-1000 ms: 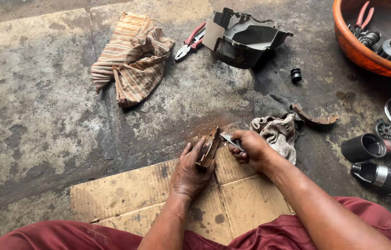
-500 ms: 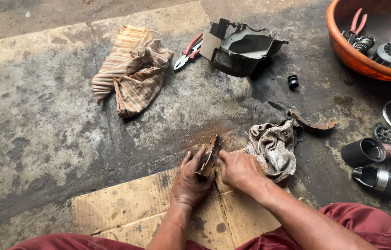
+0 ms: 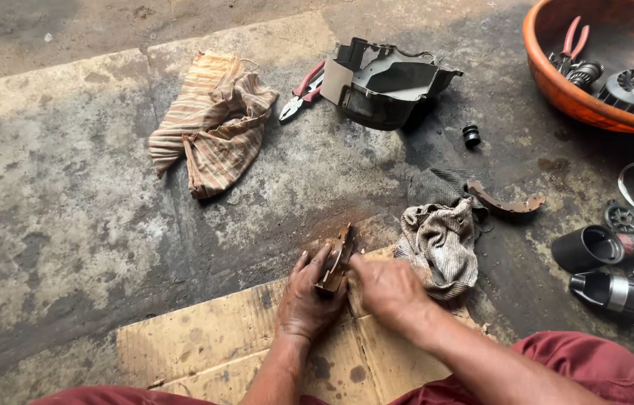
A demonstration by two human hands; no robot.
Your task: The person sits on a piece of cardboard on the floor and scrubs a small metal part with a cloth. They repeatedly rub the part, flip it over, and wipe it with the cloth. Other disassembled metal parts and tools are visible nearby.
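A rusty curved brake shoe (image 3: pixel 336 262) is held on edge at the far border of a flattened sheet of cardboard (image 3: pixel 204 334), right where the cardboard meets the stained concrete floor (image 3: pixel 69 195). It is gripped by the left hand (image 3: pixel 306 294), fingers wrapped up around its near side. The right hand (image 3: pixel 384 289) is pressed against the shoe from the other side, closed in a fist; whatever is held inside it cannot be made out from here. A patch of rust-coloured dust (image 3: pixel 332 221) is seen on the floor just beyond the shoe.

Just to the right of the hands, a crumpled grey rag (image 3: pixel 441 244) is lying, and a second brake shoe (image 3: pixel 504 201) is resting at its far edge. Farther off, a striped cloth (image 3: pixel 212 124) is bunched on the concrete, with red-handled pliers (image 3: pixel 302 90) beside a dark plastic housing (image 3: pixel 388 79). A small black bushing (image 3: pixel 471 135) is standing alone. An orange basin (image 3: pixel 557 75) with parts inside is seen at the top right, and metal cylinders (image 3: pixel 617 270) are lined up at the right edge.
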